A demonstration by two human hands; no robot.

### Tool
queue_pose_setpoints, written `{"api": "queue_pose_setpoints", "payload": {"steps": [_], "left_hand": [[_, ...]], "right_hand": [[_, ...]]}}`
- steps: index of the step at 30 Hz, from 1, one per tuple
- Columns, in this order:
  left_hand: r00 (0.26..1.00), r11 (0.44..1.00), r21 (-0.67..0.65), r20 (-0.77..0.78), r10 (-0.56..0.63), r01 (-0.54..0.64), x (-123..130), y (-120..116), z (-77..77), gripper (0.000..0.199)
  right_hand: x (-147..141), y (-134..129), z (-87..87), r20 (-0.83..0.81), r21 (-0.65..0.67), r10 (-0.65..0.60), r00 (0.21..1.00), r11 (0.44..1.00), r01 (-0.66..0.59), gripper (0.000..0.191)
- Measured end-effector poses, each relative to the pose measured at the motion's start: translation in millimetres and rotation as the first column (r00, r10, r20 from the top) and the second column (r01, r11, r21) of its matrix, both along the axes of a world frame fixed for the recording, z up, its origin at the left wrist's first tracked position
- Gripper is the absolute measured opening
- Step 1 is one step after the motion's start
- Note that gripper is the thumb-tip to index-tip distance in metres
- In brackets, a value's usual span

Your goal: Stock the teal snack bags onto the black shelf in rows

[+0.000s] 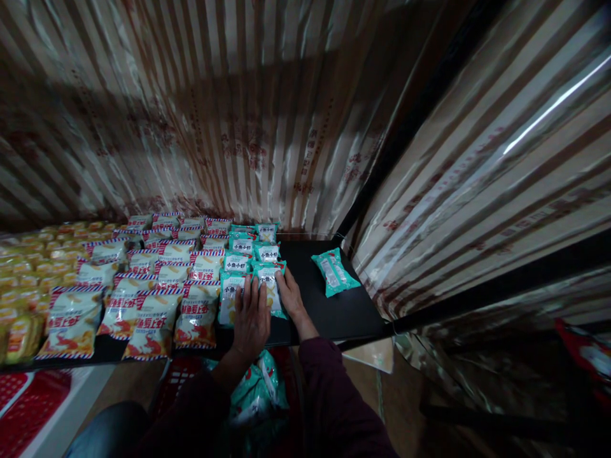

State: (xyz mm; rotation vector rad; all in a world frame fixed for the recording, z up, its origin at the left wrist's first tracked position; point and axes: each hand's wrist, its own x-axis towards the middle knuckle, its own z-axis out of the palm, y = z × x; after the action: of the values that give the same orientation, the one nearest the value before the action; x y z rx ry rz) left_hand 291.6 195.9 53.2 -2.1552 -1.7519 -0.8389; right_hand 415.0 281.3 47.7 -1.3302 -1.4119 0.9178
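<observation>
Teal snack bags stand in two columns on a black shelf. My left hand rests with its fingers stretched over the front-left teal bag and reaches the edge of its neighbour. Against the right side of the front-right teal bag lies my right hand, its fingers extended. Both bags stand upright, side by side. A single teal bag lies back side up farther right on the shelf.
White snack bags with striped edges fill rows to the left, beside yellow packages. More teal bags are in a red basket below the shelf. Striped sheeting hangs behind.
</observation>
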Motion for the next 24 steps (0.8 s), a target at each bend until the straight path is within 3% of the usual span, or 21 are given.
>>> {"api": "queue_pose_setpoints", "payload": {"steps": [7, 12, 18, 21, 24], "left_hand": [[1.0, 1.0, -0.007, 0.0, -0.006, 0.006, 0.3, 0.0, 0.0, 0.05], [1.0, 1.0, 0.016, 0.02, -0.017, 0.017, -3.0, -10.4, 2.7, 0.051], [0.996, 0.995, 0.073, 0.061, 0.063, -0.068, -21.4, -37.1, -4.6, 0.065], [0.995, 0.994, 0.066, 0.055, 0.087, -0.091, -28.3, -51.1, -13.7, 0.073], [0.995, 0.995, 0.049, 0.049, 0.087, -0.09, -31.1, -58.9, -22.4, 0.074]], "right_hand": [[-0.9, -0.6, 3.0, 0.152, -0.031, 0.034, 0.988, 0.999, -0.03, 0.053], [3.0, -4.8, -2.8, 0.159, 0.021, -0.06, 0.985, 0.998, 0.057, 0.063], [3.6, -32.2, -7.1, 0.239, 0.139, -0.168, 0.956, 0.981, 0.138, 0.076], [-2.0, -50.7, -9.5, 0.277, 0.219, -0.246, 0.929, 0.958, 0.188, 0.074], [-9.2, -63.8, -17.2, 0.298, 0.215, -0.247, 0.922, 0.959, 0.187, 0.072]]}}
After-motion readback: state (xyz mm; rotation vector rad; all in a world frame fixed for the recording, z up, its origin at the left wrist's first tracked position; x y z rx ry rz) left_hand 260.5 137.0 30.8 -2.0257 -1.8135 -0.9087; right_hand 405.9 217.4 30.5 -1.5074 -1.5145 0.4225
